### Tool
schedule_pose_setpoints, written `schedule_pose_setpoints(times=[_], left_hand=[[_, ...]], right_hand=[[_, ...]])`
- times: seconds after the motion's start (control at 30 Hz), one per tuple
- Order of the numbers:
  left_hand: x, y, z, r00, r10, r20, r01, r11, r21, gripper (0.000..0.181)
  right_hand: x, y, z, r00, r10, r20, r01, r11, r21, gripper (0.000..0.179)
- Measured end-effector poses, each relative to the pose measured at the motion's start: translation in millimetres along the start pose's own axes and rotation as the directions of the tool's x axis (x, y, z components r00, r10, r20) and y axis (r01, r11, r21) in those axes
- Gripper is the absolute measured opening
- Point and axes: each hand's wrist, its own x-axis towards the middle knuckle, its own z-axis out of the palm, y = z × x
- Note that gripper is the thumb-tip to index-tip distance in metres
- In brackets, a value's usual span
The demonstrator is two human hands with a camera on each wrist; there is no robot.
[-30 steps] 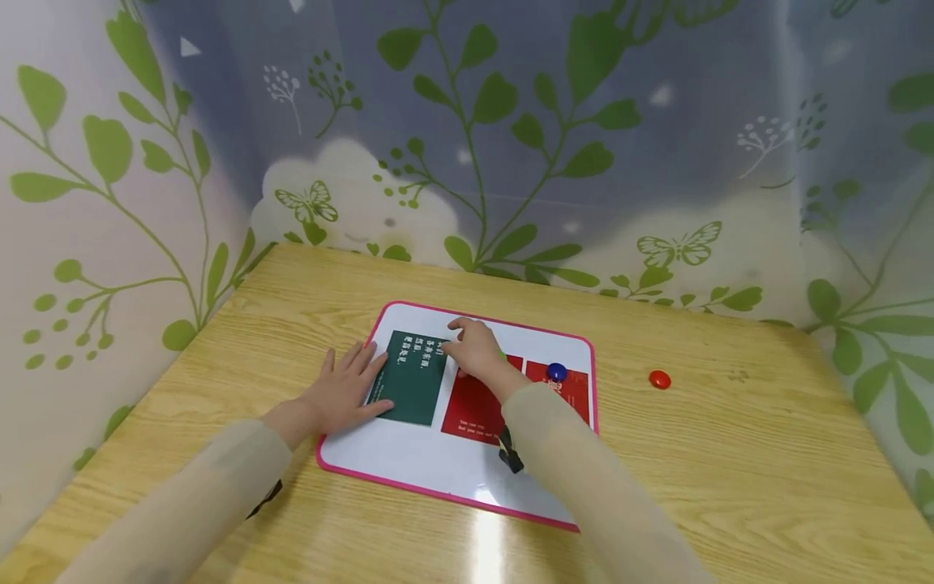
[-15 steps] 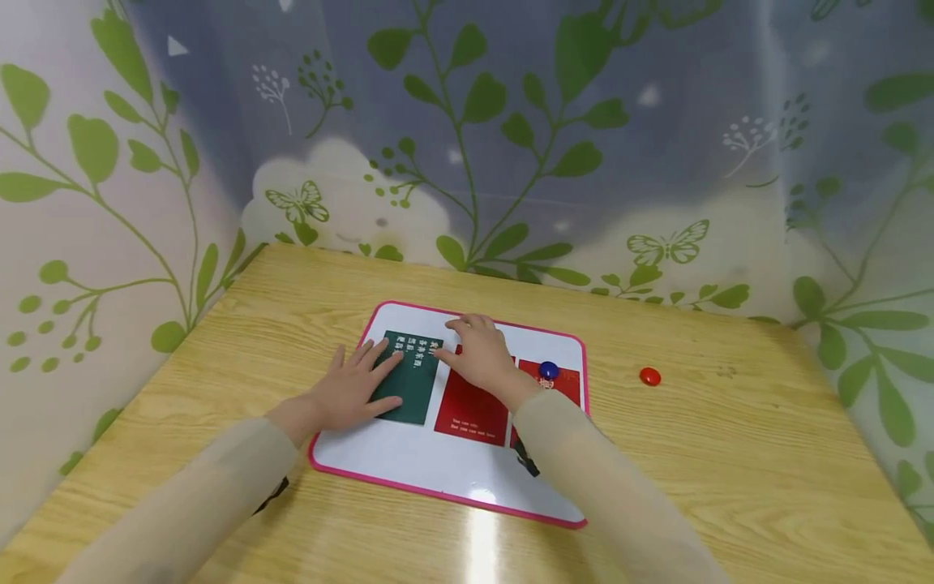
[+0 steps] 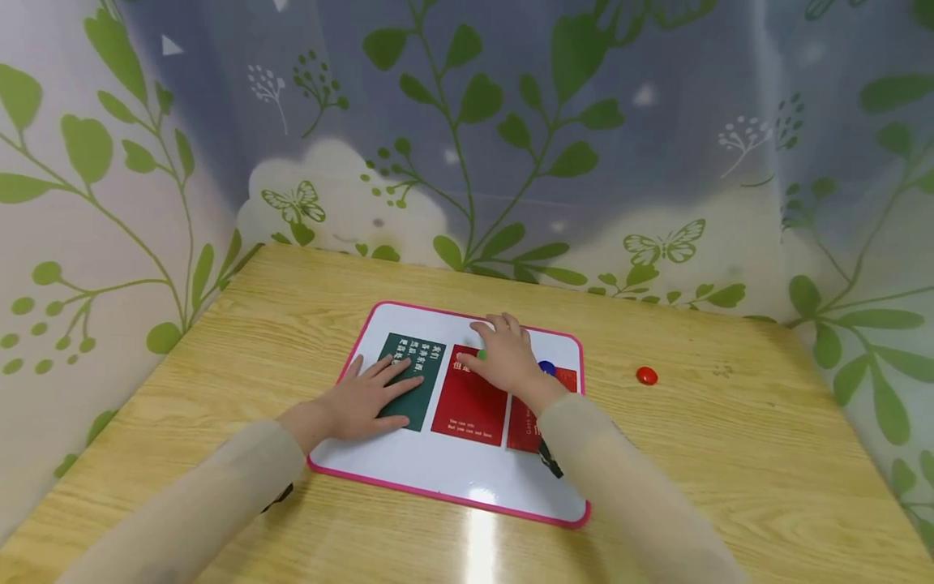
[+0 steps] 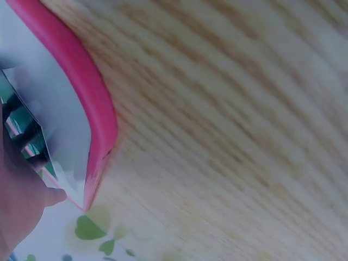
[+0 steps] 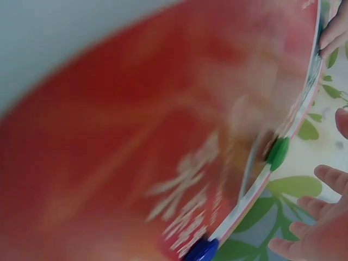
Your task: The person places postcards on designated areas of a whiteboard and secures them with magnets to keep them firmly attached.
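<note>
A pink-edged whiteboard (image 3: 438, 474) carries a green card (image 3: 422, 404), a middle red card (image 3: 467, 405) and another red card (image 3: 524, 430). My left hand (image 3: 357, 403) lies with spread fingers over the green card's left part. Over the top of the middle red card hovers my right hand (image 3: 508, 357), fingers loosely spread, nothing held. Beside its fingers a green round magnet (image 3: 481, 354) shows at that card's top; the right wrist view puts this green magnet (image 5: 279, 154) apart from the fingers. A blue round magnet (image 3: 547, 368) sits atop the right card, partly hidden by the hand.
A red round magnet (image 3: 646, 375) lies on the wooden table (image 3: 730, 454), right of the board. A wall covering with printed leaves (image 3: 481, 97) stands behind and to both sides of the table.
My right hand has moved right, from between the green and red cards to above the green magnet. My left hand has slid a little right over the green card.
</note>
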Motion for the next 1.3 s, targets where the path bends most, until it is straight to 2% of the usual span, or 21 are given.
schedule_pose_setpoints(times=[0.3, 0.47, 0.67, 0.97, 1.1, 1.3], left_hand=[[0.0, 1.5, -3.0, 1.0, -0.004, 0.011, 0.004, 1.0, -0.026, 0.067], [1.0, 0.6, -3.5, 1.0, 0.011, -0.017, -0.012, 0.999, -0.038, 0.07], [-1.2, -2.9, -3.5, 0.997, 0.007, -0.076, -0.009, 1.0, -0.027, 0.076], [-0.2, -9.7, 2.2, 0.998, -0.009, -0.069, 0.009, 1.0, 0.006, 0.075], [1.1, -8.1, 2.1, 0.998, -0.025, -0.051, 0.025, 1.0, -0.001, 0.075], [2.0, -7.2, 3.1, 0.999, -0.027, -0.045, 0.026, 0.999, -0.023, 0.075]], right_hand=[[-10.7, 28, -6, 1.0, 0.002, -0.023, -0.003, 1.0, -0.006, 0.064], [-20.5, 42, -15, 1.0, -0.002, -0.03, 0.002, 1.0, 0.009, 0.059], [-34.9, 65, -30, 0.996, -0.013, -0.089, 0.012, 1.0, -0.015, 0.056], [-51.7, 117, -47, 0.991, 0.097, -0.087, -0.098, 0.995, -0.005, 0.05], [-59.4, 132, -50, 0.987, 0.142, -0.079, -0.142, 0.99, 0.005, 0.049], [-72.5, 151, -53, 0.983, 0.158, -0.09, -0.158, 0.987, 0.002, 0.05]])
